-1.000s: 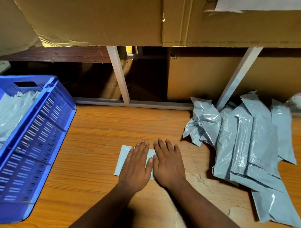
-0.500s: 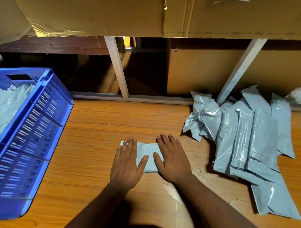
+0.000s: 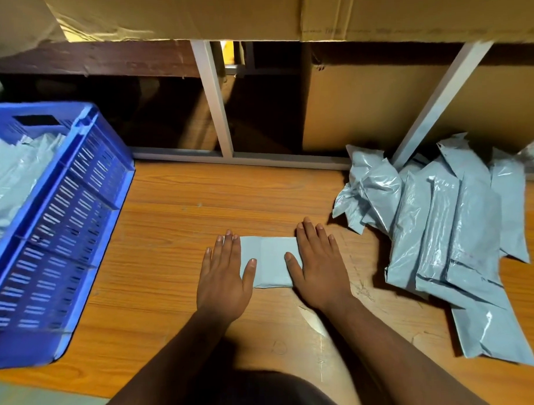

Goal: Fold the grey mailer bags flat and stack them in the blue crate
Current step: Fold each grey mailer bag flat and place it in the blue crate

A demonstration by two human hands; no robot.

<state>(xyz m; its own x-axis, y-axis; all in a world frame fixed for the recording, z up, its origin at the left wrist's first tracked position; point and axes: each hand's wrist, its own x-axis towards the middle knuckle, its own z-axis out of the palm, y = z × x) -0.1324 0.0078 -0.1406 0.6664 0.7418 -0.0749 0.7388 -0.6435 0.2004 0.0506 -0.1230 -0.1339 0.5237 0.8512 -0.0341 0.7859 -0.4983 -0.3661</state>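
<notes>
A folded grey mailer bag [image 3: 269,261] lies flat on the wooden table [image 3: 176,235] in front of me. My left hand [image 3: 224,275] presses its left end with straight fingers, and my right hand [image 3: 318,268] presses its right end the same way. The bag's middle shows between my thumbs. At the left stands the blue crate [image 3: 64,227] with several grey bags [image 3: 13,181] lying inside. A heap of unfolded grey mailer bags [image 3: 448,226] lies on the table at the right.
Cardboard boxes [image 3: 362,108] and white metal frame bars [image 3: 213,98] close off the back of the table. A cardboard sheet [image 3: 192,14] overhangs from above. A small torn scrap [image 3: 312,320] lies on the wood near my right wrist.
My hands have slid apart from the middle of the folded bag to its two ends, uncovering its centre. The bag stays in place.
</notes>
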